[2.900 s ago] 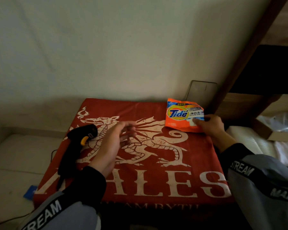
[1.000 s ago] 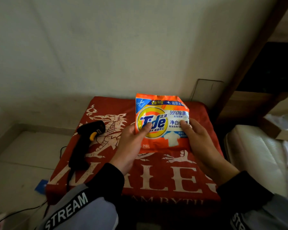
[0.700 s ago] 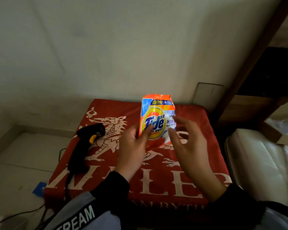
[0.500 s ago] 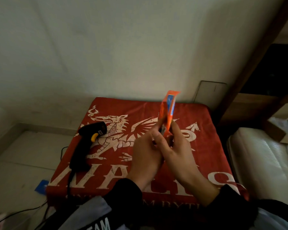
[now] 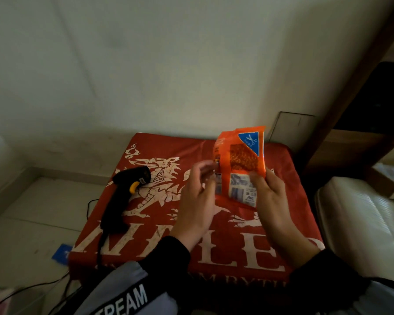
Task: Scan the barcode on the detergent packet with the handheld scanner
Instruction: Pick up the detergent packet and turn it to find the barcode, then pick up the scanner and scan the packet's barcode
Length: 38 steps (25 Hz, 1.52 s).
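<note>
An orange detergent packet (image 5: 241, 164) was held upright above a red cloth (image 5: 214, 253) printed with a white dragon and large white letters. The back of the packet was turned toward the camera, with a blue corner patch bearing a scissors mark at its top and pale printed panels lower down; whether a barcode lay among those panels could not be told from the blur. The packet's lower right edge was gripped by the right hand (image 5: 273, 201), its thumb pressed onto the printed face. The left hand (image 5: 198, 198) was seen at the packet's left edge with its fingers loosely curled and fingertips touching or just beside that edge; a firm grip there could not be confirmed. A black handheld scanner (image 5: 123, 196) with a yellow trigger was left lying on the cloth, well to the left of both hands, its cable trailing off the near edge toward the floor
</note>
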Each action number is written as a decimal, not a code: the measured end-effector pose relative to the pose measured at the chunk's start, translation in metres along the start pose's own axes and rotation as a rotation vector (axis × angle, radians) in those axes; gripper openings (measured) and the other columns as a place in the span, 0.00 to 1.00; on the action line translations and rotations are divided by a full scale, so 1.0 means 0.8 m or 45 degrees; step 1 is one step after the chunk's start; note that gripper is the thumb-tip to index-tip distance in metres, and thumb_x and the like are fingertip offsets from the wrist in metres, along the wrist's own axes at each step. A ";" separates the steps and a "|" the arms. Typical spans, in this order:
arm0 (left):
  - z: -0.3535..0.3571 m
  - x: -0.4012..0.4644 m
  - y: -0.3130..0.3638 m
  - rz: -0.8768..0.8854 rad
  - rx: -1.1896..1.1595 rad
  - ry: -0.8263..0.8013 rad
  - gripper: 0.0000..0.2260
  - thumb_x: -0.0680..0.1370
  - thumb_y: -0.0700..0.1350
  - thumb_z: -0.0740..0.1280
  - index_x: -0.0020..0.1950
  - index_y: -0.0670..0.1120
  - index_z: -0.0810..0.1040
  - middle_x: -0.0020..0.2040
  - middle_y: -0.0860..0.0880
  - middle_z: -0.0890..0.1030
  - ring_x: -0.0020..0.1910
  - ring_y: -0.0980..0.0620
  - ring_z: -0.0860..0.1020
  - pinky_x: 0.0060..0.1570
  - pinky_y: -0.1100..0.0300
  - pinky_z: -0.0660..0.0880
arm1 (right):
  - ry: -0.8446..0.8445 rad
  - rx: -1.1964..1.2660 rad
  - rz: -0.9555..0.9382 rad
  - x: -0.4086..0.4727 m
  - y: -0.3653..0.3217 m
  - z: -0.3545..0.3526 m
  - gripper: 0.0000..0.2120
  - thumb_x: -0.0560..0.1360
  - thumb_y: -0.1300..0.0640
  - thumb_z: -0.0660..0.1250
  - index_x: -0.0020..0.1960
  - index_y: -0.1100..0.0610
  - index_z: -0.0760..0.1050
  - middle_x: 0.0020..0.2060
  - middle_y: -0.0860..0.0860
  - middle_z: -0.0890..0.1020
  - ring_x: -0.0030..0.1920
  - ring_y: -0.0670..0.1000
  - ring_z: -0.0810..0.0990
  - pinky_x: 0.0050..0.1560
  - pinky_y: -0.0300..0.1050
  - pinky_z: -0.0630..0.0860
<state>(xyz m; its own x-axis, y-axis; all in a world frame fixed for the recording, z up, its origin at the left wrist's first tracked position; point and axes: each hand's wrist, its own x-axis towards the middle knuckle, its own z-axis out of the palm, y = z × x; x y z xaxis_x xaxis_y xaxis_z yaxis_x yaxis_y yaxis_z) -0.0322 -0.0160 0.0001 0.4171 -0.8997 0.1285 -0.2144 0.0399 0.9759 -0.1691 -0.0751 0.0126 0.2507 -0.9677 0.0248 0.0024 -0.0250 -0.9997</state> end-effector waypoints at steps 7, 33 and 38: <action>-0.033 0.020 -0.002 -0.564 -0.393 -0.182 0.18 0.77 0.69 0.60 0.54 0.63 0.84 0.46 0.59 0.88 0.45 0.60 0.86 0.54 0.51 0.76 | -0.315 0.019 0.223 0.003 -0.014 -0.019 0.08 0.83 0.58 0.63 0.51 0.57 0.81 0.42 0.59 0.89 0.38 0.55 0.89 0.34 0.45 0.86; -0.041 0.009 -0.027 -0.217 0.155 -0.074 0.18 0.79 0.62 0.65 0.62 0.52 0.75 0.51 0.56 0.85 0.46 0.62 0.85 0.48 0.60 0.80 | -0.298 0.461 0.620 0.018 0.021 -0.016 0.14 0.80 0.49 0.68 0.61 0.56 0.78 0.51 0.58 0.90 0.46 0.59 0.90 0.36 0.51 0.86; -0.092 0.014 -0.035 0.065 0.953 0.296 0.11 0.82 0.55 0.61 0.60 0.50 0.72 0.55 0.50 0.75 0.47 0.53 0.79 0.45 0.56 0.81 | -0.229 0.501 0.573 0.020 0.026 -0.016 0.19 0.76 0.46 0.72 0.63 0.53 0.78 0.54 0.57 0.89 0.52 0.60 0.89 0.47 0.59 0.87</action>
<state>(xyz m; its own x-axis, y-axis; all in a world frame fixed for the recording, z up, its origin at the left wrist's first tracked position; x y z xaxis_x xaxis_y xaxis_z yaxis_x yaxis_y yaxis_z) 0.0439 0.0046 -0.0132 0.5472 -0.7873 0.2841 -0.7418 -0.2989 0.6003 -0.1773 -0.0945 -0.0079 0.4688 -0.8039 -0.3660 0.2064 0.5025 -0.8396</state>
